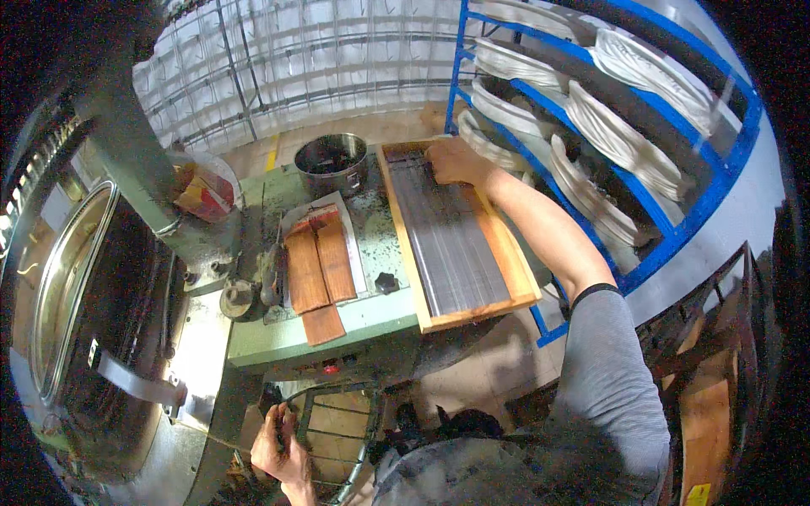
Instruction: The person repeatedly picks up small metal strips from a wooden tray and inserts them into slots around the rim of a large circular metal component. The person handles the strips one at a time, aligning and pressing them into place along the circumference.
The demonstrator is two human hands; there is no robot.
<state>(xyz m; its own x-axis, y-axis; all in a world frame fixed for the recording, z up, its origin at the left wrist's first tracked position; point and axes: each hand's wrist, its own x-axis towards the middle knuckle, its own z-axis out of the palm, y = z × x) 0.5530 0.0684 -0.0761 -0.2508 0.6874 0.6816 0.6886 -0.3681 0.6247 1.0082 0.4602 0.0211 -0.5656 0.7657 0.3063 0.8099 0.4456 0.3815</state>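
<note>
My right hand (456, 161) reaches to the far end of a shallow wooden tray (403, 244), its fingers bent down at the dark material inside. Thin dark strips (447, 253) lie lengthwise along the tray bed, and what the fingertips grip is hidden. Low in front of the green table, my left hand (282, 447) is closed, fingers curled together; something dark shows at the fingers, too small to name. Left of the tray, brown wooden boards (319, 261) lie on a pale sheet, one jutting over the table's front edge.
A metal pot (332, 166) with dark contents stands at the back of the green table (253, 337). A black knob (386, 282) lies near the tray. A machine with a round metal rim (63, 287) fills the left. A blue rack (540, 101) holding white cloth-covered trays stands at right.
</note>
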